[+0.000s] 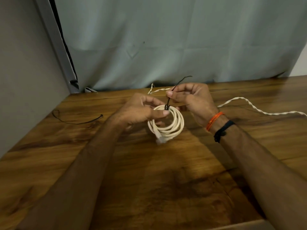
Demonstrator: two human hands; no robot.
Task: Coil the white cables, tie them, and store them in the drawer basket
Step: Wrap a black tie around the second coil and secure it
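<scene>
Above a wooden table (83,163), the left hand (139,110) grips a coiled white cable (167,125) while the right hand (191,97) pinches a black zip tie (168,102), best pulled straight and snug.

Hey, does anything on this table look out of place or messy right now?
Nothing looks damaged. A twisted white cable still sprawls uncoiled across the table on the right, and a spare black zip tie lies loose on the left.

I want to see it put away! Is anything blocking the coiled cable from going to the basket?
Cannot tell: no basket or drawer shows here. The coiled cable is held by the left hand, while the right hand pinches the black tie around it.
</scene>
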